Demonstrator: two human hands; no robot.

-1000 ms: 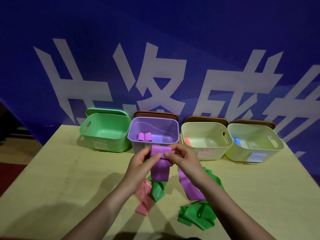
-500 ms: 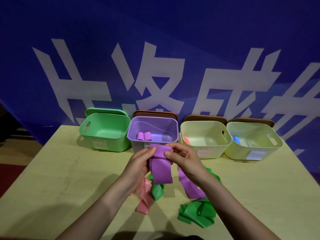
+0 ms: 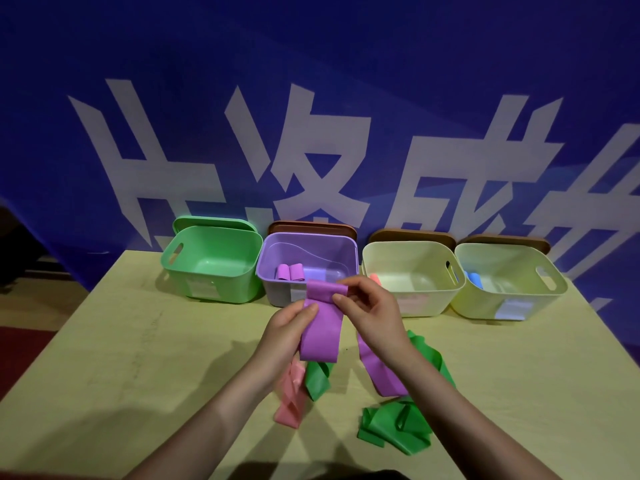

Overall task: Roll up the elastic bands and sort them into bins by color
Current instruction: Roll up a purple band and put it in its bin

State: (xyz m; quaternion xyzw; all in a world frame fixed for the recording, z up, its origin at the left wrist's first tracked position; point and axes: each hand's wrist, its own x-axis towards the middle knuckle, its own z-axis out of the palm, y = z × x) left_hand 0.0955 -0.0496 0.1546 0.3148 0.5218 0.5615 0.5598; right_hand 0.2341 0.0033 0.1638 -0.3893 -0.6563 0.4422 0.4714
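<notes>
A purple elastic band (image 3: 322, 323) hangs in front of the purple bin (image 3: 277, 292), its top end folded over. My left hand (image 3: 289, 327) pinches its left edge. My right hand (image 3: 370, 310) pinches the folded top from the right. Two purple rolls (image 3: 290, 271) lie inside the purple bin. On the table under my hands lie a second purple band (image 3: 379, 372), a pink band (image 3: 290, 398) and green bands (image 3: 394, 424), all loose.
A green bin (image 3: 211, 261) stands left of the purple one. To the right are two pale yellow bins, one (image 3: 412, 271) with a pink roll (image 3: 375, 279), the other (image 3: 509, 278) with a blue roll (image 3: 473, 279). Lids lean behind them against a blue banner.
The hanging part of the purple band has grown longer and lower. My left hand has slid down its left edge while my right hand keeps the folded top.
</notes>
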